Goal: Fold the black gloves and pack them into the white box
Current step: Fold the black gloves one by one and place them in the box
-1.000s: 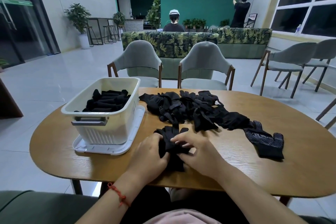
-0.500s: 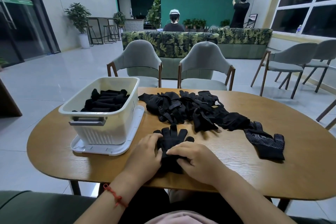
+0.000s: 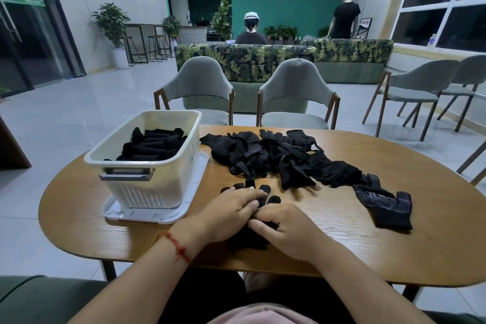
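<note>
Box (image 3: 147, 166) apparently on its lid (image 3: 196, 189) at left of table (image 3: 368, 250), folded gloves (image 3: 155, 144) inside, loose glove pile (image 3: 276, 158) to its right, one glove (image 3: 264, 191) in front beneath left hand (image 3: 228, 212) and right hand (image 3: 286, 229)

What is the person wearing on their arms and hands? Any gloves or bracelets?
No gloves and no sleeves in view: the left forearm and right forearm are bare. A thin red string bracelet goes round the left wrist. The right wrist has nothing on it. No rings show on the left hand or right hand.
</note>
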A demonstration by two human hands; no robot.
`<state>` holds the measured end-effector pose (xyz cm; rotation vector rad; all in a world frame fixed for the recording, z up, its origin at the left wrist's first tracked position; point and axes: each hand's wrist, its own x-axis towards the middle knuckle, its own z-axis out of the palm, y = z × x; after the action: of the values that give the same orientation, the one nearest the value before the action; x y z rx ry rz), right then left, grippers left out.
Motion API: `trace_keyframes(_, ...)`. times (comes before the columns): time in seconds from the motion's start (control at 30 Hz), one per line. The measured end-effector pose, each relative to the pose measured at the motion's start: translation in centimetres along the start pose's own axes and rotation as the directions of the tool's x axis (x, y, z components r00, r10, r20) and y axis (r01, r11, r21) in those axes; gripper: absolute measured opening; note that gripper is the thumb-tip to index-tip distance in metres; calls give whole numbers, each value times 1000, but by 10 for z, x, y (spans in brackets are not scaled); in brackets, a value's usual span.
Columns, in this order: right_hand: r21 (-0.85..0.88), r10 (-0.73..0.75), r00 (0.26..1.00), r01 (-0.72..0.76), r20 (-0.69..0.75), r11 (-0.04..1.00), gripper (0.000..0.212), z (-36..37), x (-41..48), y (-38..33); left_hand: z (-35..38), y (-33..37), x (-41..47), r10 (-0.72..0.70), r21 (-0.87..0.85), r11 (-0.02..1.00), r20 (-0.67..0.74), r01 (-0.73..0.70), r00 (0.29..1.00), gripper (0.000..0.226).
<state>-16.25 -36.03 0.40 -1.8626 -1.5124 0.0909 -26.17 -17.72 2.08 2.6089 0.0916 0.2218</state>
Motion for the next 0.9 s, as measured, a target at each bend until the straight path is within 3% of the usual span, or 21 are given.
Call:
trace_keyframes(0.07, -7, 24, 1000, -24, 3, 1000, 25, 2, 1, 4, 1, -7, 18, -41, 103, 994, 121, 29, 992, 48)
trace_keyframes(0.13, 21, 33, 999, -33, 15, 999, 7, 3, 0, 7, 1, -19, 31, -52, 164, 986, 169, 24, 984, 51)
trace_keyframes(0.23, 76, 45, 999, -45, 4, 996, 12, 3, 1, 11, 1, -30, 40, -57, 175, 984, 174, 26, 983, 52)
trace_keyframes(0.3, 103, 54, 999, -53, -3, 993, 16, 1, 0, 10, 3, -33, 37, -39, 114, 993, 86, 29, 996, 49)
trace_keyframes(0.37, 109, 47, 997, -41, -56, 993, 18, 0, -1, 9, 5, -38, 29, -16, 19, 1000, -115, 18, 993, 43)
trace_keyframes(0.47, 53, 50, 970, -39, -239, 998, 18, 0, -1, 12, 3, -36, 9, -54, -144, 990, -387, -3, 921, 37)
trace_keyframes(0.53, 9, 137, 946, -141, -292, 990, 18, 0, 1, 15, 1, -26, -13, -114, -207, 978, -431, 25, 895, 45)
trace_keyframes(0.73, -94, 259, 933, -290, -249, 952, 20, 4, 4, 22, 2, -27, -49, -101, -219, 975, -254, 45, 962, 52)
trace_keyframes(0.83, -128, 226, 943, -262, -244, 957, 20, 4, 2, 19, 1, -28, -50, -61, -192, 981, -216, 19, 974, 55)
trace_keyframes(0.9, -103, 135, 963, -162, -235, 981, 16, 0, 0, 13, 0, -27, -52, -37, -168, 986, -202, 3, 979, 56)
